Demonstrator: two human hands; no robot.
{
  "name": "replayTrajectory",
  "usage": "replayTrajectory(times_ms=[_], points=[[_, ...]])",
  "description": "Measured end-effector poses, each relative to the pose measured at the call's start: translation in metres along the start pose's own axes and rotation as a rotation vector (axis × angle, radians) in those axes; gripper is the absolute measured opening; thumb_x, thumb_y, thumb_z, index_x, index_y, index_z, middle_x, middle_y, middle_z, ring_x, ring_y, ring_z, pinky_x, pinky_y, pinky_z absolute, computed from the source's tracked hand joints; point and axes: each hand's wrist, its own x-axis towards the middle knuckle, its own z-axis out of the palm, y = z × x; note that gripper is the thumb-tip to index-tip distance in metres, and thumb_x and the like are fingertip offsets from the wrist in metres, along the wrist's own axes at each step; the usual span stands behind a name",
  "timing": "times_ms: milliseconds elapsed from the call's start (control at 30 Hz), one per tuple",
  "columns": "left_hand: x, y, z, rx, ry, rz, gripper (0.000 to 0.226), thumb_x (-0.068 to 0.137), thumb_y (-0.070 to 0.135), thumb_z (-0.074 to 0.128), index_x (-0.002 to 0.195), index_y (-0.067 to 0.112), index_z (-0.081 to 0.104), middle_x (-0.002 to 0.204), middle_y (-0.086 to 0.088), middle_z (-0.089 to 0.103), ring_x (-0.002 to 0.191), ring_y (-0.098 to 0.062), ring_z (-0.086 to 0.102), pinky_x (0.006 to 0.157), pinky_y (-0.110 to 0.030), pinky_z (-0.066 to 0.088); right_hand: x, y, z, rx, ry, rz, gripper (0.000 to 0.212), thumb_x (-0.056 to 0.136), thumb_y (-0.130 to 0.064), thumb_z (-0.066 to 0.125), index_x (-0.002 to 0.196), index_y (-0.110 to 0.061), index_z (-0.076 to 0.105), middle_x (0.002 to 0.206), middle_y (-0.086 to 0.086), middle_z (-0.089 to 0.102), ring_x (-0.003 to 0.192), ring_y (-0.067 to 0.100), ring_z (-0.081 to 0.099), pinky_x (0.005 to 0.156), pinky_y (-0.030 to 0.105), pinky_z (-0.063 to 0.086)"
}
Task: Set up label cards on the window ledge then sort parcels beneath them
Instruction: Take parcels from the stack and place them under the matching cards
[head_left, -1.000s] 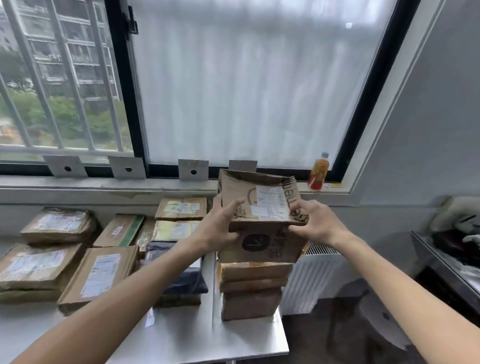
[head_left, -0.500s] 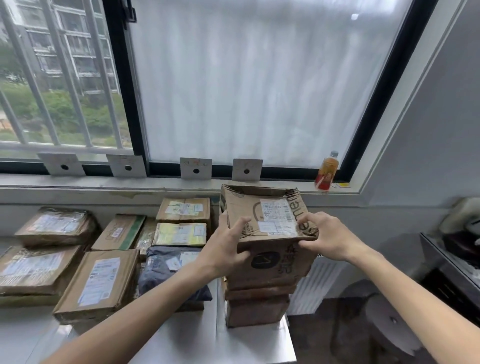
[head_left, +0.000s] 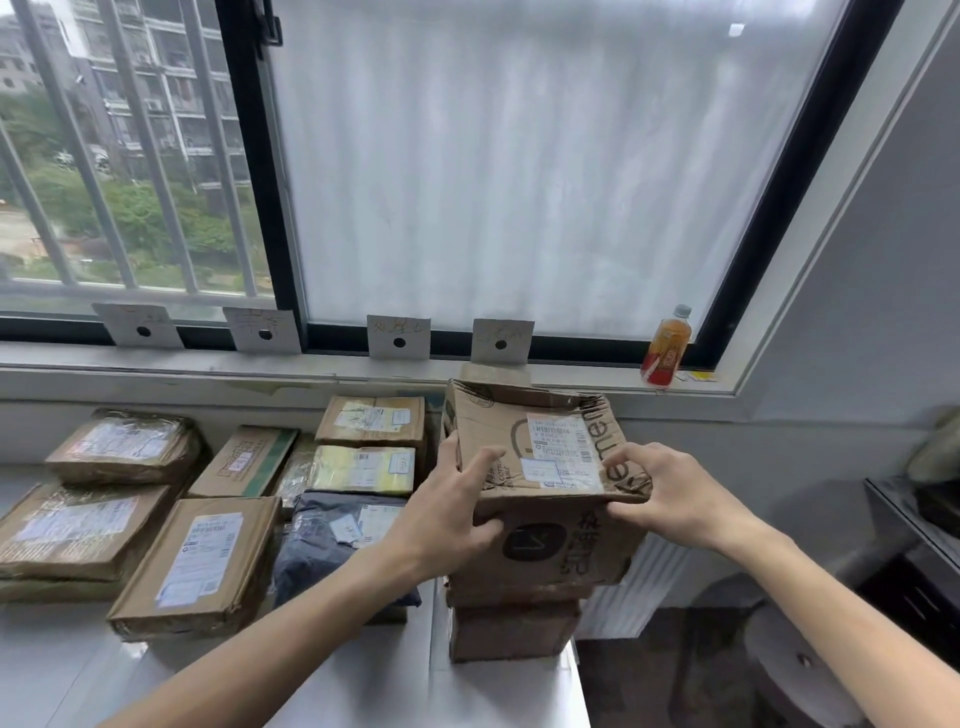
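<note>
Several white label cards lean on the window ledge (head_left: 218, 358); the rightmost label card (head_left: 502, 340) stands directly above a stack of cardboard boxes. The top box (head_left: 524, 441), brown with a white shipping label, lies on that stack (head_left: 511, 623). My left hand (head_left: 447, 506) grips its near left corner, thumb on top. My right hand (head_left: 665, 491) holds its near right edge, fingers curled over the rim. Other parcels lie in rows under the other cards, among them a dark bag parcel (head_left: 337, 540) and a flat box (head_left: 202, 561).
An orange drink bottle (head_left: 666, 349) stands on the ledge at the right. The white table (head_left: 363, 691) ends just right of the stack. A radiator (head_left: 639, 587) and a round stool (head_left: 800, 670) sit lower right, a dark cabinet (head_left: 919, 551) at far right.
Both hands have lowered the top box onto the stack and set it level; the rightmost card, hidden behind it before, now shows above it.
</note>
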Motion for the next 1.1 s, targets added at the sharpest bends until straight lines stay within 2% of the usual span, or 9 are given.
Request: replayTrajectory(times_ms=[167, 333, 467, 667, 833, 967, 1100], points=[[0.007, -0.010, 0.007, -0.019, -0.031, -0.023, 0.072, 0.083, 0.025, 0.071, 0.144, 0.031, 0.032, 0.148, -0.003, 0.020, 0.122, -0.025, 0.053, 0.111, -0.031, 0.041, 0.010, 0.000, 0.003, -0.009, 0.006, 0.000, 0.047, 0.076, -0.044, 0.078, 0.119, -0.035, 0.061, 0.123, -0.005, 0.059, 0.111, 0.014, 0.057, 0.100, 0.032, 0.047], [0.021, -0.016, 0.007, -0.013, -0.039, -0.043, 0.073, 0.084, 0.024, 0.072, 0.144, 0.031, 0.032, 0.146, -0.004, 0.021, 0.118, -0.025, 0.056, 0.107, -0.034, 0.046, 0.022, -0.003, 0.002, -0.003, 0.018, 0.014, 0.045, 0.077, -0.043, 0.079, 0.117, -0.032, 0.062, 0.123, -0.003, 0.058, 0.111, 0.017, 0.057, 0.099, 0.033, 0.047], [0.029, -0.019, 0.009, -0.024, -0.042, -0.036, 0.073, 0.083, 0.023, 0.073, 0.144, 0.029, 0.033, 0.148, -0.005, 0.020, 0.124, -0.025, 0.050, 0.109, -0.035, 0.045, 0.028, -0.001, 0.006, 0.000, 0.024, 0.024, 0.042, 0.079, -0.043, 0.078, 0.115, -0.031, 0.061, 0.124, -0.002, 0.056, 0.111, 0.017, 0.056, 0.098, 0.033, 0.047], [0.033, -0.023, 0.007, -0.043, -0.074, -0.069, 0.077, 0.083, 0.020, 0.073, 0.146, 0.031, 0.030, 0.148, -0.004, 0.019, 0.127, -0.024, 0.047, 0.110, -0.035, 0.043, 0.025, 0.001, 0.012, 0.000, 0.000, 0.023, 0.052, 0.080, -0.037, 0.075, 0.127, -0.034, 0.053, 0.131, -0.001, 0.051, 0.114, 0.019, 0.057, 0.100, 0.036, 0.048], [0.025, -0.019, 0.005, -0.035, -0.074, -0.077, 0.084, 0.082, 0.018, 0.076, 0.149, 0.031, 0.026, 0.153, -0.003, 0.014, 0.134, -0.022, 0.040, 0.110, -0.029, 0.039, 0.017, 0.004, 0.011, 0.020, -0.014, 0.006, 0.058, 0.082, -0.035, 0.073, 0.135, -0.031, 0.049, 0.137, -0.002, 0.047, 0.120, 0.020, 0.054, 0.104, 0.041, 0.047], [0.016, -0.013, 0.003, -0.015, -0.036, -0.069, 0.084, 0.085, 0.021, 0.074, 0.150, 0.035, 0.024, 0.160, -0.007, 0.006, 0.140, -0.027, 0.035, 0.105, -0.023, 0.036, 0.009, 0.011, 0.011, 0.045, 0.021, -0.036, 0.063, 0.082, -0.039, 0.076, 0.137, -0.032, 0.046, 0.142, -0.004, 0.042, 0.122, 0.021, 0.054, 0.105, 0.043, 0.048], [0.006, -0.001, -0.004, 0.021, -0.025, -0.099, 0.084, 0.086, 0.023, 0.073, 0.151, 0.038, 0.022, 0.163, -0.011, 0.002, 0.143, -0.030, 0.032, 0.108, -0.031, 0.036, 0.002, 0.015, 0.009, 0.055, 0.049, -0.074, 0.067, 0.082, -0.041, 0.077, 0.139, -0.033, 0.043, 0.146, -0.006, 0.038, 0.125, 0.021, 0.054, 0.105, 0.046, 0.048]])
